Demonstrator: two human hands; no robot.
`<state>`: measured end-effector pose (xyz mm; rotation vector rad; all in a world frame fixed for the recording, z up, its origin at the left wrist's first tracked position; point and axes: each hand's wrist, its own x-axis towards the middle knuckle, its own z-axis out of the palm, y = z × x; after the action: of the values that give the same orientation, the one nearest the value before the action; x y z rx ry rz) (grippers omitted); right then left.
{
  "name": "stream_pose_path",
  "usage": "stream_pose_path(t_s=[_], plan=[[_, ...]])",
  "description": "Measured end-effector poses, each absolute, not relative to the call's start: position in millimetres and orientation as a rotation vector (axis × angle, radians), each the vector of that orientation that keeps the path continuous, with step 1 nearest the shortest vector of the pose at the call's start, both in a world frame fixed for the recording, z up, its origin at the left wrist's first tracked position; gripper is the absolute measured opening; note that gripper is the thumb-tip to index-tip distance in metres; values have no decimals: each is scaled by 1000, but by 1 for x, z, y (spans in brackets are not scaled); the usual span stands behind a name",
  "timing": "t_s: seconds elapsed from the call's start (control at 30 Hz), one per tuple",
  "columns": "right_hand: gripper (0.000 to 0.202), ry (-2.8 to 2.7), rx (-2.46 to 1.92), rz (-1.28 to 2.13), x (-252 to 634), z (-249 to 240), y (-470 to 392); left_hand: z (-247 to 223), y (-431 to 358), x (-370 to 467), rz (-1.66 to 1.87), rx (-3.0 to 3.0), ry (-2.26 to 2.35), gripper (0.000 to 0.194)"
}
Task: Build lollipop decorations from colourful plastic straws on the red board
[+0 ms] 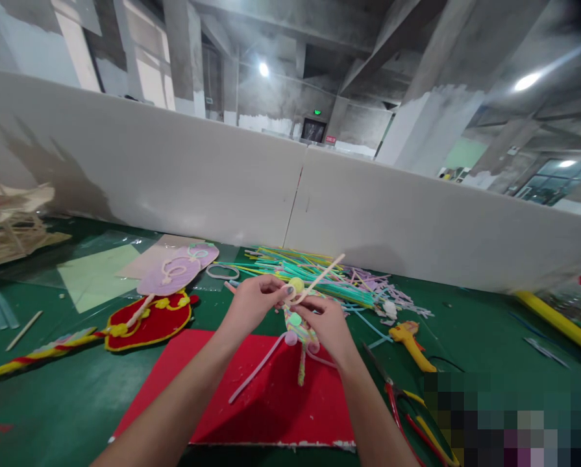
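Observation:
My left hand [258,301] pinches a cream pipe cleaner [326,271] beside a yellow pompom [296,284]. On the other side of the pompom, my right hand [325,321] has its fingers closed on the same pipe cleaner, whose free end sticks up to the right. Below the hands is a pastel braided piece [301,366] with a mint pompom [295,318] and a lilac pompom [291,338]. A lilac pipe cleaner [256,376] trails from it over the red board [271,415].
Loose pipe cleaners [314,279] lie behind the hands. A yellow glue gun [414,347] and red-handled scissors [397,402] are at right. Red and yellow craft [148,321], purple craft [173,272] and green sheet [98,269] are at left. A white partition [197,175] stands behind.

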<state>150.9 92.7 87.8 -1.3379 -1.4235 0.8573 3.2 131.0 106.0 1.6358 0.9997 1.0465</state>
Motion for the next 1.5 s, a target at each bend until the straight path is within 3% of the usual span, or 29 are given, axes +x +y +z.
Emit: stream_pose_path(t_s=[0.87,1.23,1.5], plan=[[18,-1407,-1299,811,148,88,92,101,134,6,1121,1560,941,25],[21,-1424,-1270,645,153,88,92,113,129,6,1089,1485,1086,33],[20,-1481,-1264,647,151,90,91,113,131,4,1089,1616,1053,22]])
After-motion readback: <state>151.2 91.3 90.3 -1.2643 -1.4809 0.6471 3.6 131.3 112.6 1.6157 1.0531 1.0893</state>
